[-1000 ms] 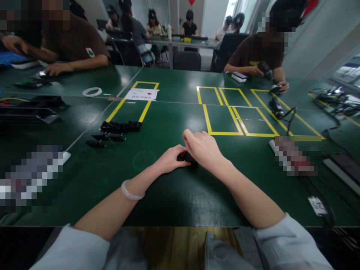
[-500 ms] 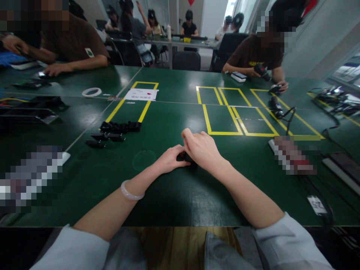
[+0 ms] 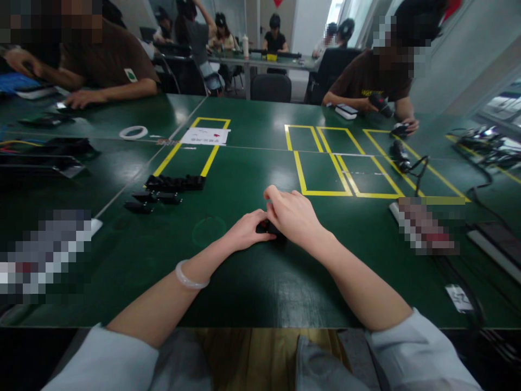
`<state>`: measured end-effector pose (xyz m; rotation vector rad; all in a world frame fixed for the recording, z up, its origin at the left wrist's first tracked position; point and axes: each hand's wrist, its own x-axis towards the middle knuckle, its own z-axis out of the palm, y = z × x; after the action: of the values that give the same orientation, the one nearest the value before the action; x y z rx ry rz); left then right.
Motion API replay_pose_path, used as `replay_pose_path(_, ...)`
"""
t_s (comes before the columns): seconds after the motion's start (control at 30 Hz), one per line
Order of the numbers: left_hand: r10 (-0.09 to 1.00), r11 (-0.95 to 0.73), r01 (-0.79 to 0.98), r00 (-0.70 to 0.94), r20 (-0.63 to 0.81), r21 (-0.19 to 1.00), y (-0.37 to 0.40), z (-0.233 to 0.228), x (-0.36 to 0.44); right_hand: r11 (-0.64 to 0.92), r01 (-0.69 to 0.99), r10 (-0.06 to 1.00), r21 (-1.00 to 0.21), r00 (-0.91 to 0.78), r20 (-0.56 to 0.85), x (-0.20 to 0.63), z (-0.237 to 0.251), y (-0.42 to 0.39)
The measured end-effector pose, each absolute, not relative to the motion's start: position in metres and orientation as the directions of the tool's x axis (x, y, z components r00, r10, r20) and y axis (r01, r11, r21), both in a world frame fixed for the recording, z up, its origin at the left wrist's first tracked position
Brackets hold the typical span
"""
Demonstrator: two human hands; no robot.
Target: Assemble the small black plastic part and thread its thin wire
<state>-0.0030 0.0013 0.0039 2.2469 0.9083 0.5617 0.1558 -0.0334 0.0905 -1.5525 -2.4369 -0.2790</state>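
Observation:
On the green table (image 3: 171,293), a small black part (image 3: 278,235) sits between my two hands, mostly covered by them. My left hand (image 3: 249,230) grips it from the left, with the thumb near me and the fingers on the far side. Over its right and upper side bends my right hand (image 3: 295,217), its fingers curled together. Whatever the right fingertips pinch is hidden behind that hand. Farther left lie several small black pieces (image 3: 169,197) in front of a row of black parts (image 3: 179,182) side by side.
Yellow tape outlines (image 3: 325,193) mark the table, and a paper sheet (image 3: 205,136) lies within the left one. A white tape roll (image 3: 133,132) is farther left. At right are a black power tool (image 3: 401,155) and cables (image 3: 462,271). Other people sit across the table.
Both hands hold nearly the same pose around the black part. The view has shifted very slightly; the parts on the left lie as before.

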Motion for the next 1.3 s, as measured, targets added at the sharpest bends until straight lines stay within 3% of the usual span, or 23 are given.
replay_pose_path(1.3,0.723,-0.571,0.468,0.675,0.144,0.674,0.0001,0.0078,-0.0034,0.415,0.909,0.86,0.026,-0.401,0.314,0.1612,0.0919,-0.0313)
